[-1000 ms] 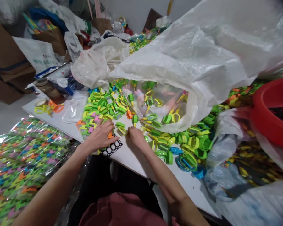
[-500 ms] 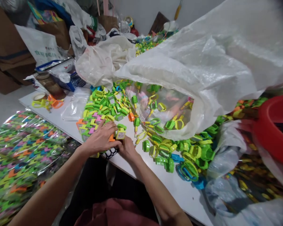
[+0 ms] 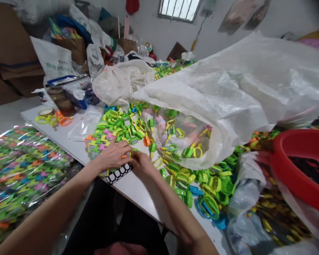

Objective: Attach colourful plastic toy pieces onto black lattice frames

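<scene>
My left hand [image 3: 116, 153] lies with fingers stretched over a row of colourful plastic toy watches [image 3: 102, 140] set close together in a black holder with hexagonal holes [image 3: 119, 173]. My right hand [image 3: 142, 162] is closed at the right end of that holder, its fingertips meeting those of my left hand. A green bit of a toy watch shows just behind the right fingers; most of it is hidden. Beyond both hands, a heap of loose green and yellow toy watches [image 3: 122, 122] covers the table. More watches spill from a large white sack [image 3: 215, 102].
Clear plastic bags [image 3: 82, 125], a brown jar [image 3: 60, 101] and a blue basket [image 3: 89, 97] stand at the left of the white table [image 3: 146, 191]. Packed bags of watches [image 3: 29, 177] lie at the lower left. A red basin [image 3: 287, 159] is at the right.
The view has tilted up, bringing a window into sight. The yellow-and-green toy watch between my hands has gone down behind the right fingers, and more of the black holder shows.
</scene>
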The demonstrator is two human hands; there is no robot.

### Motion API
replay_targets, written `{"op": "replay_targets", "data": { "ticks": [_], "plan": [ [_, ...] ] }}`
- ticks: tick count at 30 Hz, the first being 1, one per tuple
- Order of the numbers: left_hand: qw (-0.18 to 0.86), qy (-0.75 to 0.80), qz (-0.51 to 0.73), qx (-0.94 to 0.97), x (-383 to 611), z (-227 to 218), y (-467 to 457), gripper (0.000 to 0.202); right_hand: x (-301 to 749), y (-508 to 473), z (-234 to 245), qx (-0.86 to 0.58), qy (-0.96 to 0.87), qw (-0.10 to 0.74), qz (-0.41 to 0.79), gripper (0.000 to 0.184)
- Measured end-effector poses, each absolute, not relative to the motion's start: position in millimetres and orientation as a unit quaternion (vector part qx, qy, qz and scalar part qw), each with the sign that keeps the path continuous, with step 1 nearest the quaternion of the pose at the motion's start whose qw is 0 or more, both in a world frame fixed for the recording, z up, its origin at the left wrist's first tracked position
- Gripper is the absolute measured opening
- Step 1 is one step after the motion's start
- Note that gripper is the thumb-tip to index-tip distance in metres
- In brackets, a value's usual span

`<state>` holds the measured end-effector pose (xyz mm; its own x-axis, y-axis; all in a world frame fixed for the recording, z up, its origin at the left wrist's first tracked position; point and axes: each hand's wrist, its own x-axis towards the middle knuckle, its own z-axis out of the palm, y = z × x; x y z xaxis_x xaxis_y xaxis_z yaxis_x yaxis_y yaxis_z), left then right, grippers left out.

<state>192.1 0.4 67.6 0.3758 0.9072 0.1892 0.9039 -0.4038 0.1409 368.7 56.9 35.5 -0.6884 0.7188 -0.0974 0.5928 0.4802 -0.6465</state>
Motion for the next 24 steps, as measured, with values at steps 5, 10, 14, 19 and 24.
{"op": "replay_targets", "data": {
  "ticks": [5,10,14,19,24],
  "plan": [
    [0.048,0.562,0.101,0.819,192,72,-1,0.025,371,114,58,-0.528,-0.835,0.037,0.149,0.028],
    [0.018,0.574,0.134,0.808,196,93,-11,0.034,373,128,69,-0.563,-0.811,0.044,0.151,0.026],
    [-0.01,0.601,0.191,0.776,245,88,-32,0.041,428,95,79,-0.483,-0.802,0.124,0.329,0.029],
    [0.118,0.621,0.131,0.764,309,32,-75,0.032,485,24,62,-0.318,-0.755,0.045,0.571,0.024],
    [0.185,0.672,0.259,0.669,278,8,-123,0.022,469,24,61,-0.407,-0.812,0.043,0.417,0.026]
  ]
}}
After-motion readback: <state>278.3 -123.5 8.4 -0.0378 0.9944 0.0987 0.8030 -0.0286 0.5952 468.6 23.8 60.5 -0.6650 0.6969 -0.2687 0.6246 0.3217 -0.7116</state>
